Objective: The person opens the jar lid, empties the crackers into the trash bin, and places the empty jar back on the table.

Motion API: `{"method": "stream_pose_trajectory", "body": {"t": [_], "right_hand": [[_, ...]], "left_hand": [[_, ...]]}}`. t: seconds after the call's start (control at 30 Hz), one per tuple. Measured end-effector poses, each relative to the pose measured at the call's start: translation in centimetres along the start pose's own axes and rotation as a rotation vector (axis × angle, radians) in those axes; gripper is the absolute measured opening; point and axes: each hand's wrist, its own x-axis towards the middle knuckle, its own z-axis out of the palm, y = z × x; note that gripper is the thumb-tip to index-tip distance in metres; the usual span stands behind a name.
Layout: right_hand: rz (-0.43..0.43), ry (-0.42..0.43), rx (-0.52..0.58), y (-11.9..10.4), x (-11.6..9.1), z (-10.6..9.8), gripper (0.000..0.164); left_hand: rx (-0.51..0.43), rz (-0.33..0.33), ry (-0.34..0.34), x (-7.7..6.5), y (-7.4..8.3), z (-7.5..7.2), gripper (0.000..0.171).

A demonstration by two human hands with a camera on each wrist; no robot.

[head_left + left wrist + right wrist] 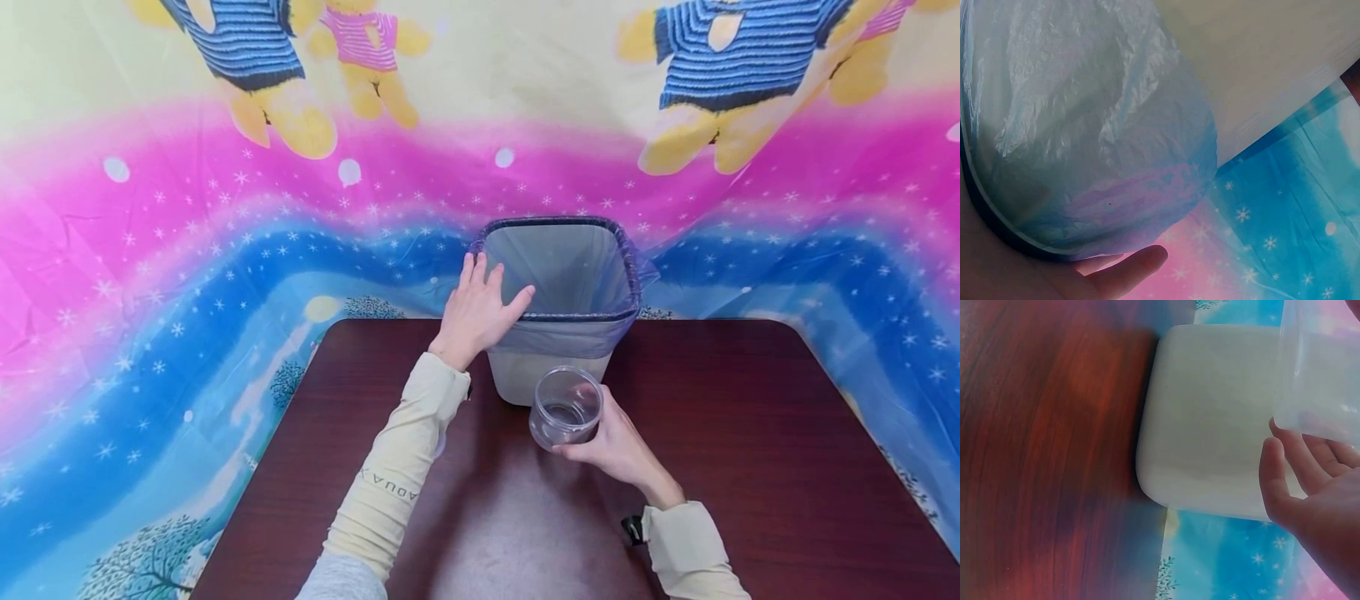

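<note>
A pale waste bin (517, 375) stands on the table, lined with a thin translucent bag (562, 337) folded over its dark rim. My left hand (478, 310) rests at the bin's left rim with fingers spread and fairly straight; in the left wrist view its fingers (1132, 272) lie along the bag's edge. With thumb and fingers around its side, my right hand (621, 442) holds a clear plastic jar (564, 421), open at the top, in front of the bin. Seen from the right wrist, the jar (1322, 381) overlaps the bin's wall and nothing shows inside it.
The dark red-brown table (750, 433) has rounded far corners. Behind it hangs a printed cloth (420, 208) with bears and snowflakes, close to the bin's back. A small clear curved edge (439, 444) shows beside my left forearm, mostly hidden by the sleeve.
</note>
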Motion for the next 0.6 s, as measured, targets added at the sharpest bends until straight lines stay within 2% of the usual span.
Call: {"method": "stream_pose_trajectory", "body": {"t": [0.6], "right_hand": [[-0.036,-0.025,0.003,1.1,-0.1,0.7,0.092]], "left_hand": [[-0.005,0.001,-0.008,0.0,0.0,-0.1,0.08]]}}
